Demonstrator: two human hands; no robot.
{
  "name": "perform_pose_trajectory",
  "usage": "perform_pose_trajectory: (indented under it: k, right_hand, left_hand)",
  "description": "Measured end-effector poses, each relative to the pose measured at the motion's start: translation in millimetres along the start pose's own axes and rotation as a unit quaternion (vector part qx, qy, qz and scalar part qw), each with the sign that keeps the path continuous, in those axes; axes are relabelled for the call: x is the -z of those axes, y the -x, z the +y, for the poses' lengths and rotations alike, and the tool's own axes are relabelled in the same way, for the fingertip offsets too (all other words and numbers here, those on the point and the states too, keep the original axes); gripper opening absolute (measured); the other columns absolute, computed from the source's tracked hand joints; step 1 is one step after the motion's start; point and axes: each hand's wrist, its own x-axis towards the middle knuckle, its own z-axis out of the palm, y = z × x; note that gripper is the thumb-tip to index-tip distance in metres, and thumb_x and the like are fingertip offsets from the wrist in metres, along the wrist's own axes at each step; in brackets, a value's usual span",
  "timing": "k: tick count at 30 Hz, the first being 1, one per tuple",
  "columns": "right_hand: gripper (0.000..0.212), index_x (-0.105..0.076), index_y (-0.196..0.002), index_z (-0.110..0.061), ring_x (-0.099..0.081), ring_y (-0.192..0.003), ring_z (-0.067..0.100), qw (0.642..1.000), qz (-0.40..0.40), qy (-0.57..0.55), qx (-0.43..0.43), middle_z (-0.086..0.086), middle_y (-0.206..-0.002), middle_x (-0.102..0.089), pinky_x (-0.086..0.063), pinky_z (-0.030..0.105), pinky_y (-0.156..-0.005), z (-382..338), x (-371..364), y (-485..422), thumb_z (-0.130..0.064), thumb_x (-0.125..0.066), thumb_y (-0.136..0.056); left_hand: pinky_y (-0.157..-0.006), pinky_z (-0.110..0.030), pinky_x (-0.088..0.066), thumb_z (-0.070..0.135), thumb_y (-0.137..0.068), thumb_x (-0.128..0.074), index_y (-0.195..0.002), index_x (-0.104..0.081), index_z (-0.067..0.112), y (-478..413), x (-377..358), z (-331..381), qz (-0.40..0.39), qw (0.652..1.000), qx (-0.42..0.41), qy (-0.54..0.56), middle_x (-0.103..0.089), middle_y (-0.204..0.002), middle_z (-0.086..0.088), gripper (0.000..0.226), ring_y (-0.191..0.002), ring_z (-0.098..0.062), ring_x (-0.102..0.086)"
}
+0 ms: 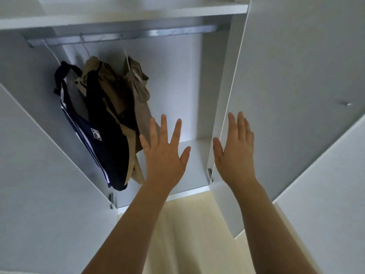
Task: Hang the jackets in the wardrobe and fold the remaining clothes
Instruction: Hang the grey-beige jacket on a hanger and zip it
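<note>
Head view: I look into the open wardrobe [197,76], both my arms stretched forward.
Left hand: my left hand [165,155] is up in front of the opening, back towards me, fingers straight and spread wide, thumb out. It sits just right of the jackets' lower ends; can't tell if it touches cloth.
Right hand: my right hand [237,153] is flat, fingers straight and close together, thumb apart, over the inner face of the right door [296,95] by its hinged edge. Contact with the door: can't tell.
Jackets: three hang on white hangers [85,46] from the metal rail [138,34], bunched at the left end. The navy jacket [106,139] with white stripes is leftmost, the tan jacket [110,89] in the middle, the grey-green jacket [138,82] on the right, all pressed together.
Doors: the left door [39,155] and right door both stand swung open; a hinge [210,175] shows below my right thumb.
Shelf: a white shelf [138,14] runs above the rail.
Floor: pale cream floor [187,234] between my forearms.
</note>
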Motion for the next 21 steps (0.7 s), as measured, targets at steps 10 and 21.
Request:
perform_pose_trajectory:
  k: [10, 21]
  right_hand:
    - [0.057, -0.020, -0.150, -0.014, -0.007, -0.147, 0.027, 0.993, 0.073, -0.008, -0.088, 0.009, -0.159, -0.012, -0.011, 0.047, -0.119, -4.9, 71.9, 151.3, -0.035, -0.036, -0.099]
    - [0.058, -0.022, -0.149, -0.008, -0.009, -0.146, 0.031, 0.975, 0.111, 0.029, -0.193, 0.014, -0.158, -0.015, -0.014, 0.050, -0.117, 49.2, 169.9, 316.6, -0.036, -0.034, -0.099]
  left_hand:
    - [-0.112, -0.060, -0.007, 0.061, -0.091, -0.007, -0.147, 0.006, 0.031, 127.7, 67.2, 39.5, 0.001, 0.994, -0.075, 0.074, -0.001, -0.160, -0.009, 0.064, -0.147, -0.034, 0.002]
    - [-0.112, -0.055, 0.001, 0.055, -0.093, -0.038, -0.152, -0.010, 0.029, 257.1, 111.9, 133.2, -0.063, 0.966, -0.205, 0.144, -0.002, -0.161, -0.007, 0.070, -0.147, -0.031, 0.004]
